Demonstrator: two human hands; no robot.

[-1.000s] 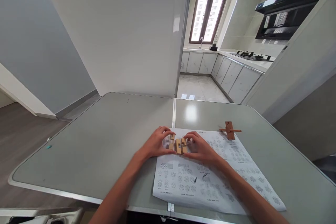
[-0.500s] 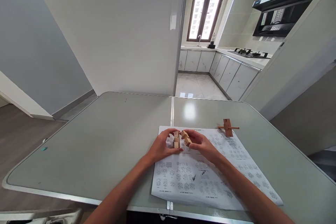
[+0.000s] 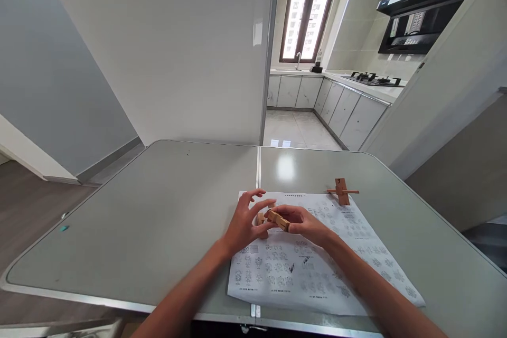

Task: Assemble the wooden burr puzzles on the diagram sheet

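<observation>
My right hand grips a notched wooden block between thumb and fingers, tilted over the printed sheet. Just to its left, my left hand has its fingers spread, with thumb and index finger close to the near end of that block. A second wooden piece shows behind the left fingers, partly hidden by them. Whether the left fingertips touch either piece is hard to make out. Farther right, at the sheet's upper edge, sits a cross-shaped wooden assembly.
The grey folding table has a metal seam down its middle and a pale rim. A small teal object lies near the left edge. Beyond the table are a white wall panel and a kitchen with cabinets.
My left hand has let go of its wooden piece and spread its fingers. The block in my right hand has moved slightly down and turned flatter.
</observation>
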